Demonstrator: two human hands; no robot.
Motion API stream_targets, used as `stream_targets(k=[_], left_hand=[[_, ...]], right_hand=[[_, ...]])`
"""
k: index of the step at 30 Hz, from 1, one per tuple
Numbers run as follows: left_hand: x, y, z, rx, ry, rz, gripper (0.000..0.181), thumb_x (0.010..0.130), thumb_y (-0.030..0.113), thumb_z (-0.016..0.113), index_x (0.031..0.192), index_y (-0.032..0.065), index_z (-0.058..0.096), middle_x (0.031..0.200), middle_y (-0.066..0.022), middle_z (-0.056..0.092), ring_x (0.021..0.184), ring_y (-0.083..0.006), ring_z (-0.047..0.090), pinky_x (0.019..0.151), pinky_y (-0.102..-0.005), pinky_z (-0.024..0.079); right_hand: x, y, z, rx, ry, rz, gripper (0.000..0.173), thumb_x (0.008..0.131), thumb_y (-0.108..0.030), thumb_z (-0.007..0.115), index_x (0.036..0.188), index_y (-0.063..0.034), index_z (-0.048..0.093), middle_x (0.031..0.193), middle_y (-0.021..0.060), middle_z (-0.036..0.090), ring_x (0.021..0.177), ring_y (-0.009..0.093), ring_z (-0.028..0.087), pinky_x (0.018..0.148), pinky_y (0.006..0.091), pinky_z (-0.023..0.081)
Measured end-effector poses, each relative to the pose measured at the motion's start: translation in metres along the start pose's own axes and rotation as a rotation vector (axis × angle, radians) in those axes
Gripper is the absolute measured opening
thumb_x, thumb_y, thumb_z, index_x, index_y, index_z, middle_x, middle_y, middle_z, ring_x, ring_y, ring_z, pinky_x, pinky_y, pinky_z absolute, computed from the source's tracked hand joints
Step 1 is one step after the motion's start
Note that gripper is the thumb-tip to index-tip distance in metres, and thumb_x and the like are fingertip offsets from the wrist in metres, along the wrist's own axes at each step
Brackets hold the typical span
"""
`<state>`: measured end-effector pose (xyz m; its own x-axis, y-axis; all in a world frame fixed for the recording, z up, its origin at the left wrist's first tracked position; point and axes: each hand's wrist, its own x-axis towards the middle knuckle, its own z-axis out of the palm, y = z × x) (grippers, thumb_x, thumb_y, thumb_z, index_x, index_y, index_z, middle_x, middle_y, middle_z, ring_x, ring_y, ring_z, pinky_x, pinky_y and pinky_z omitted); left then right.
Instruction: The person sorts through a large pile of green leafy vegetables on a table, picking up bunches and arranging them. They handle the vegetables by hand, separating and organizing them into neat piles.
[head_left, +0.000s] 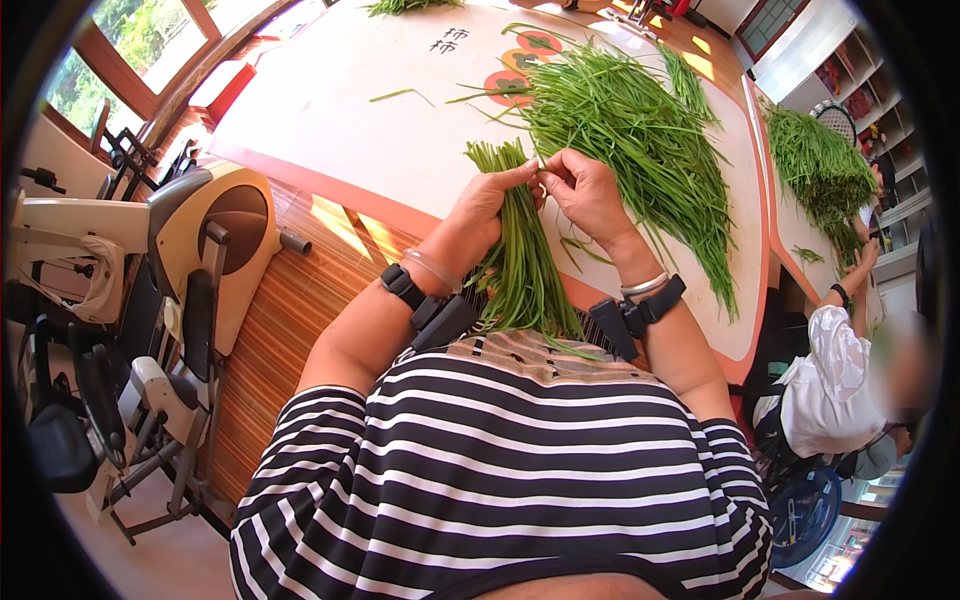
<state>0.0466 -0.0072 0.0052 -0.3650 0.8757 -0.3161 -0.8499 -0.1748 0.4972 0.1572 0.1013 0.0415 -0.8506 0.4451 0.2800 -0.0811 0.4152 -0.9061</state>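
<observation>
My left hand (482, 201) grips a bundle of green garlic chives (525, 259) around its upper part. The cut ends stick up above the thumb, and the long leaves hang down towards my lap, over the table's near edge. Close beside the left thumb, my right hand (589, 189) pinches a thin chive stalk between thumb and forefinger; the fingertips partly hide it. A large loose heap of chives (622, 112) lies on the white table (337, 142), just beyond and to the right of my right hand.
A stray stalk (394, 94) lies on the tabletop, and more chives (409, 6) rest at its far edge. An exercise bike (217, 247) stands at left. To the right, a person in a white top (825, 397) works at another table with a chive heap (810, 157).
</observation>
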Motion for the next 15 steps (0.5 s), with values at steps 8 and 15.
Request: stream_targets(k=[8,15], left_hand=[[-0.009,0.013,-0.009,0.03,-0.018,0.09,0.021,0.091,0.018,0.062,0.099,-0.0024,0.062,0.089,-0.0101,0.064,0.082,-0.0191,0.064,0.077,-0.0348,0.055],[-0.022,0.046,-0.012,-0.049,-0.141,0.18,0.015,0.092,0.015,0.058,0.097,0.0007,0.06,0.1,-0.0132,0.065,0.098,-0.026,0.063,0.095,-0.0429,0.049]], right_hand=[[-0.001,0.008,-0.033,-0.206,-0.107,0.087,0.012,0.085,-0.01,0.067,0.08,0.0,0.061,0.067,0.0002,0.061,0.059,0.006,0.053,0.056,0.0226,0.044],[0.002,0.025,-0.08,-0.088,0.122,0.166,0.011,0.088,-0.011,0.065,0.083,-0.0021,0.062,0.069,-0.003,0.059,0.059,0.002,0.047,0.053,0.019,0.039]])
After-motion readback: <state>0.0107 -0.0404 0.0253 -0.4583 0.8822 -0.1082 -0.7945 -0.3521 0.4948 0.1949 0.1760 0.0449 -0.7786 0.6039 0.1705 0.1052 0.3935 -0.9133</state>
